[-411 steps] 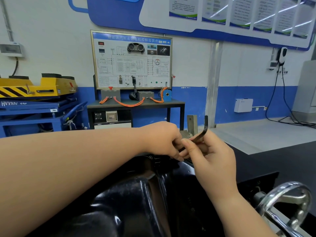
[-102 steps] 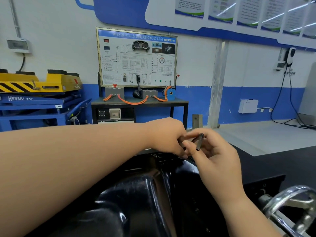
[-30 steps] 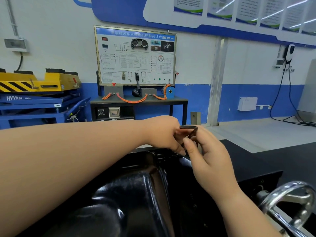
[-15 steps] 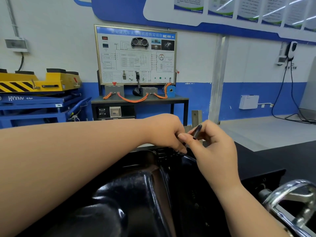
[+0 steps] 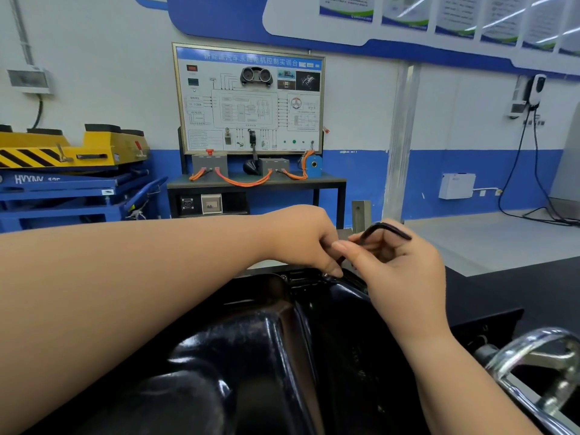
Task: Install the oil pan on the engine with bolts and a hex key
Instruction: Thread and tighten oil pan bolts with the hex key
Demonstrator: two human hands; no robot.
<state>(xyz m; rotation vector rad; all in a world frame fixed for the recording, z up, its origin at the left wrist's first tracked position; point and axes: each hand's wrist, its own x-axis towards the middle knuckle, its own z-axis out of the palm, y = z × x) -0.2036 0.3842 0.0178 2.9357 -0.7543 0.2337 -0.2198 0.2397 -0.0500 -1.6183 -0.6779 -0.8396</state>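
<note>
The hex key (image 5: 392,229) stands at the far rim of the black oil pan (image 5: 251,340), with its short arm pointing right. Your right grip (image 5: 398,271) pinches it near the bend. Your left grip (image 5: 301,240) curls down beside its shaft; I cannot tell whether it is clamped on. A chrome handwheel (image 5: 514,345) sits near right.

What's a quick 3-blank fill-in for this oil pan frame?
1. The right hand pinches a dark L-shaped ____.
2. The left hand sits at the far rim of the glossy ____ oil pan.
3. The cables below the training board are ____.
Missing words: hex key; black; orange.
</note>
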